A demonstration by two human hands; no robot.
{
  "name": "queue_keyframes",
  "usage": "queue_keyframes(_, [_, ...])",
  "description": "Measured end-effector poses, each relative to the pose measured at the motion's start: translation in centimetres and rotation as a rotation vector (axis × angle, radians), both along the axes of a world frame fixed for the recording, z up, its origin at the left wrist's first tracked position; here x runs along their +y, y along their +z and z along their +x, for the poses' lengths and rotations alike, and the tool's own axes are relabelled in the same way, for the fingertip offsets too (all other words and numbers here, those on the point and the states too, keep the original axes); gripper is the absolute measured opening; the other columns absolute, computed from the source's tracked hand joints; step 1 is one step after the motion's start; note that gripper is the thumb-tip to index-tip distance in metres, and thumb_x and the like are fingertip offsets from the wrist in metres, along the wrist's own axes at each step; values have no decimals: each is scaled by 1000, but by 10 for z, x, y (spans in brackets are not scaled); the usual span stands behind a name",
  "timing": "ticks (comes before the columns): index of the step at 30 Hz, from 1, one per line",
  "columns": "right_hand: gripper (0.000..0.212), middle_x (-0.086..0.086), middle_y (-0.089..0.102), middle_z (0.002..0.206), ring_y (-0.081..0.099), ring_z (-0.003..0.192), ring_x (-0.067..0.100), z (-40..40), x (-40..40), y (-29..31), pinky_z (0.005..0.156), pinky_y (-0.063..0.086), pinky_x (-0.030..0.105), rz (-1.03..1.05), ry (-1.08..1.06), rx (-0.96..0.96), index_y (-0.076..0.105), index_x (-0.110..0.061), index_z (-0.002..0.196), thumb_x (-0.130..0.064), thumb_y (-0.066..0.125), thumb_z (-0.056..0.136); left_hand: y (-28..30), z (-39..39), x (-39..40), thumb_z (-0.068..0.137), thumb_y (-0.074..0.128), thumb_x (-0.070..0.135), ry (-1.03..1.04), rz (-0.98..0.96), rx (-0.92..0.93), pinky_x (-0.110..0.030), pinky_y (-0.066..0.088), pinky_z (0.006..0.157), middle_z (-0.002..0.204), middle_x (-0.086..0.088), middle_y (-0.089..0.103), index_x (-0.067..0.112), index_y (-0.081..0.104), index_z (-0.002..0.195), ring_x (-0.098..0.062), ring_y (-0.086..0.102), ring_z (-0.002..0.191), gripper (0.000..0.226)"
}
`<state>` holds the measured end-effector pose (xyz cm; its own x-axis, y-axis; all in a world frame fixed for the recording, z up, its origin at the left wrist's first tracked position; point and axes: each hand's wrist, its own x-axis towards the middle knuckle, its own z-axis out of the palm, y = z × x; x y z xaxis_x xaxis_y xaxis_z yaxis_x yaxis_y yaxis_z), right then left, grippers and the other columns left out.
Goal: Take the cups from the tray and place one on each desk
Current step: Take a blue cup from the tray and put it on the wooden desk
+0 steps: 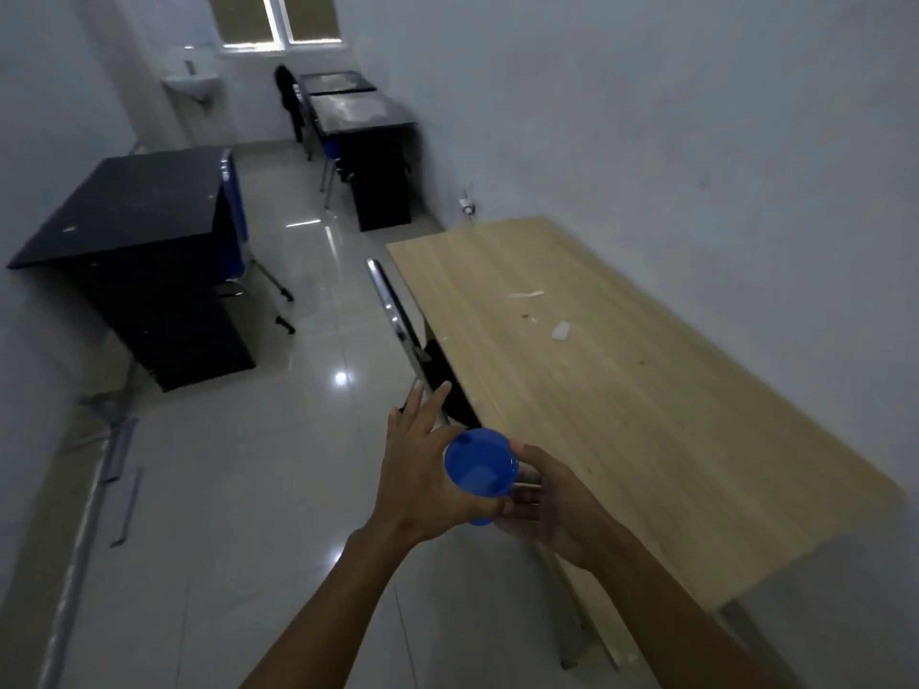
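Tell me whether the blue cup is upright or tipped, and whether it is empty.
Upright and apparently empty: the blue cup shows its open mouth to the camera, with only blue inside. The right hand holds it; the left hand touches it.

A blue plastic cup (pixel 480 468) sits between the two hands, its open mouth tilted up toward the camera and its narrower base pointing down and away. The left hand (pixel 422 469) lies against its left side with fingers stretched forward, and the right hand (pixel 549 504) cups its right side and base from below. Just right of and beyond the hands runs the light wooden desk (pixel 621 390), while a black desk (pixel 134 211) stands well off to their far left
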<state>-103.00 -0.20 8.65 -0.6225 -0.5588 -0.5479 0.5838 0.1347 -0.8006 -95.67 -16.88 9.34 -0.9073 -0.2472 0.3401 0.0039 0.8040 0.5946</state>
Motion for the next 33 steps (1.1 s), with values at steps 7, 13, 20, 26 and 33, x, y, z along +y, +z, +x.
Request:
queue_keyframes(7, [63,14,69,90,65,82,27,-59,-28,2,92,52,45,-2,-209,-60,66,-4,109,-52,70,68,0,-95,-41,43,74,74,-201,-44,-29,-58,7,119,159,4,25,22,69,107,-19,4,151,84])
queue_keyframes(13, [64,14,66,85,63,77,27,-101,-38,-9,85,53,40,-26,-371,-67,67,-2,107,-51,71,66,-10,-164,-54,42,73,74,-338,-45,-66,-61,13,116,160,2,23,20,68,108,-18,2,151,85])
queue_keyframes(20, [47,11,68,80,63,77,25,-165,-47,-28,88,51,43,-35,-468,-19,69,-7,103,-48,63,82,-24,-245,-64,42,70,74,-439,-41,-145,-57,10,118,161,-1,19,21,65,113,-18,-1,151,88])
queue_keyframes(26, [44,9,68,76,63,75,23,-211,-54,-44,92,50,43,-27,-546,-52,68,-6,103,-45,60,87,-33,-305,-66,48,84,59,-517,-78,-268,-54,4,120,162,-3,14,22,61,118,-19,-5,150,82])
queue_keyframes(33, [45,12,67,88,61,82,26,-242,-58,-67,87,50,41,-46,-646,-120,67,-8,107,-47,57,88,-56,-361,-64,51,83,59,-639,-139,-333,-49,2,119,162,-1,13,24,60,119,-18,-5,150,80])
